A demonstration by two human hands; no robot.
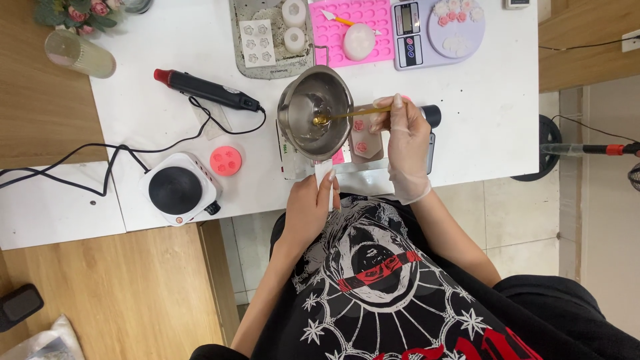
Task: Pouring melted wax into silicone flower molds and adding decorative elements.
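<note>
While left hand (308,212) grips round steel pot's (315,110) white handle | gloved right hand (407,143), at 3 o'clock, pinches thin golden spoon (347,115) dipping inside.

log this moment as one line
left hand: holds pot handle | right hand: gloved, stirs with stick | pot: steel, above white table

A metal pot (315,113) is held over the worktop (480,80) by its handle in the left hand (308,210). A stick (350,114) pinched in the right hand's fingers (387,113) is dipped into it. A hotplate (177,189) is set left of the fingers, a heat gun (203,89) beyond it; moulds (353,27) and a scale (437,30) are placed beyond the fingers.
</note>
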